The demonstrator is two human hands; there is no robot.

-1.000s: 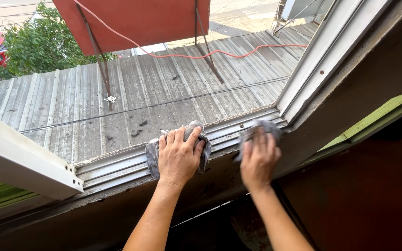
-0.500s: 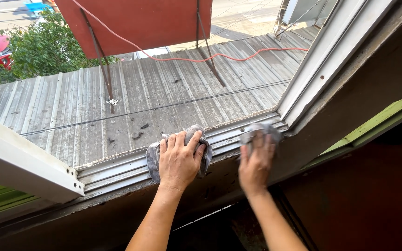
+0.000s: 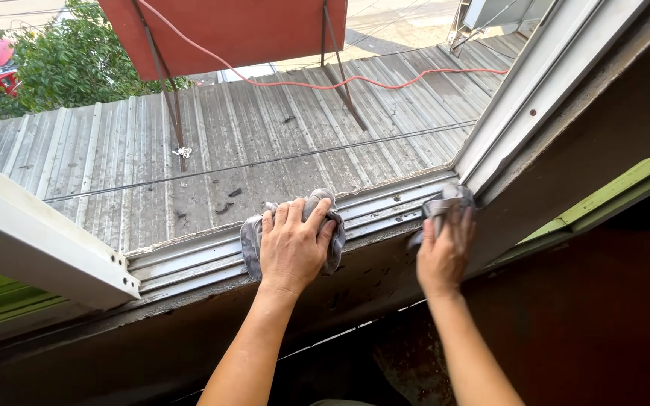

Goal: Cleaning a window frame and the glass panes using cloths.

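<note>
Open stretch of window track (image 3: 189, 263) lies free at lower left of centre, between the white sash corner (image 3: 110, 263) and the left hand (image 3: 293, 248). A shorter bare run separates both hands. At right, the right hand (image 3: 441, 252) sits hard against the upright frame (image 3: 520, 98), which blocks the track's end. Beyond, corrugated roofing (image 3: 265, 143) lies open.

A flat red signboard (image 3: 242, 30) stands on the roof; back side showing.
</note>
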